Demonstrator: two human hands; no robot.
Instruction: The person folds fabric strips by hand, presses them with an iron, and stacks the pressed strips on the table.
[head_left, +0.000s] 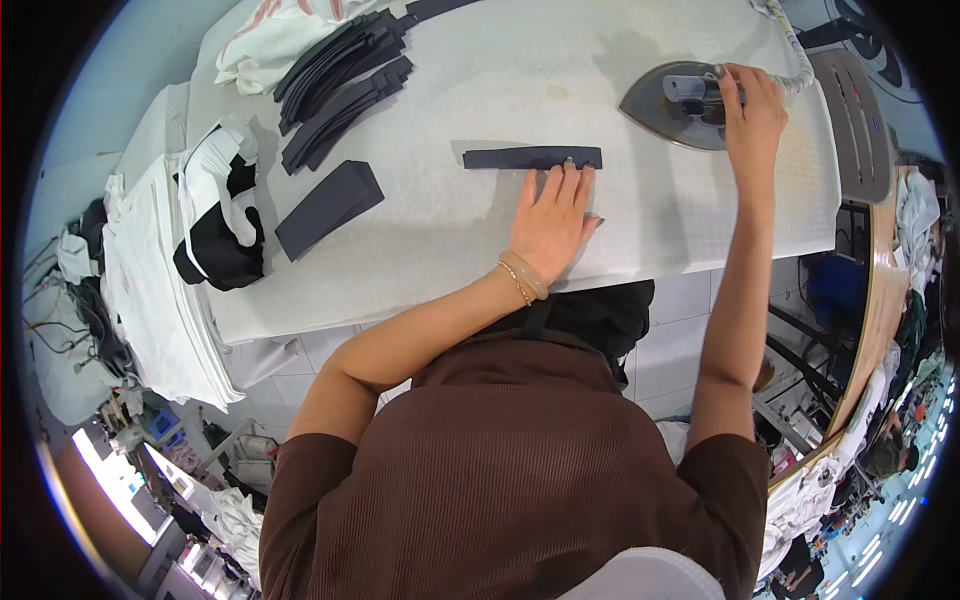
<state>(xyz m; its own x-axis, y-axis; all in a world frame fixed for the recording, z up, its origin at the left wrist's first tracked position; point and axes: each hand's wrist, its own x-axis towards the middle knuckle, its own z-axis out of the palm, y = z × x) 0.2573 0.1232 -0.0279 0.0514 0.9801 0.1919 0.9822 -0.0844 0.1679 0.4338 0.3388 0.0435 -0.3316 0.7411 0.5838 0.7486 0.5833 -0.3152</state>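
A narrow dark strip of folded fabric [500, 159] lies across the white-covered table in front of me. My left hand [553, 218] rests at its right part, fingers stretched out and tips pressing along its near edge. To the right, my right hand [757, 108] is closed around the handle of a clothes iron [655, 108], whose pointed end faces left. The iron's soleplate is down on the table cover, apart from the strip. Left of the strip lies a flat stack of dark fabric pieces [328, 208].
Fanned bundles of dark strips [345, 110] lie at the table's far left. Near them are white cloth with red stripes [285, 40] and a black-and-white bundle [222, 215]. White fabric [150, 290] hangs beyond the left edge. A grey chair back [855, 125] stands at the right.
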